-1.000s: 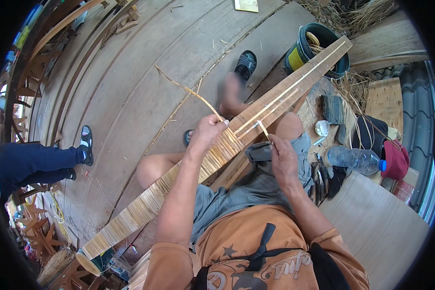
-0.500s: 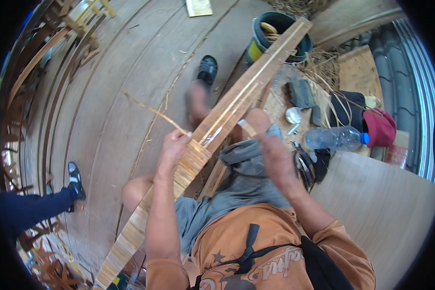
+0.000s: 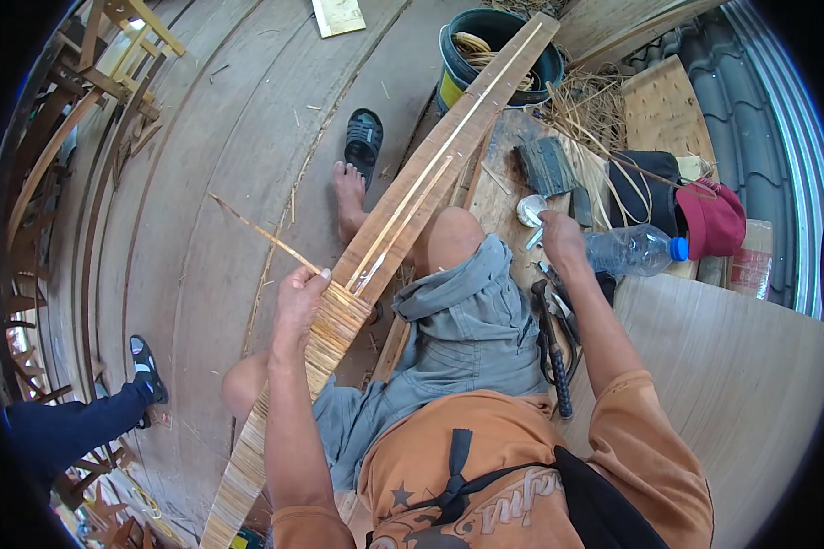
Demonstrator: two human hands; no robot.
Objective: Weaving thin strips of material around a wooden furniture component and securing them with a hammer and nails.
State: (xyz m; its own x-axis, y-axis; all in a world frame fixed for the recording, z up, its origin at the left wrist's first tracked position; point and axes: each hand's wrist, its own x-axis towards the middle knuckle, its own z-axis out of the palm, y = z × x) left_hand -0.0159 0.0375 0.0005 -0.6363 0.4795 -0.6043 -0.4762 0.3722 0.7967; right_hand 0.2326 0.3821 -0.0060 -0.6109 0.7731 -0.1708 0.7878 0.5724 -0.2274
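Observation:
A long wooden board with pale lengthwise strips lies diagonally over my lap, its lower half wrapped crosswise in flat straw-coloured strips. My left hand pinches a thin cane strip against the top edge of the wrapping, the strip's tail sticking out up-left. Beyond my knee, my right hand is closed at a small round white container; whether it holds the container or something small in it I cannot make out. A clear plastic bottle lies just beside that hand.
A bucket of coiled cane stands at the board's far end. A dark block, tools, a red cloth cap and loose strips are at right. Another person's dark trouser leg and wooden furniture pieces are at left.
My right hand has left the board, where it held a light strip, and moved right to the white container. My left hand stays on the wrapping. The view has shifted.

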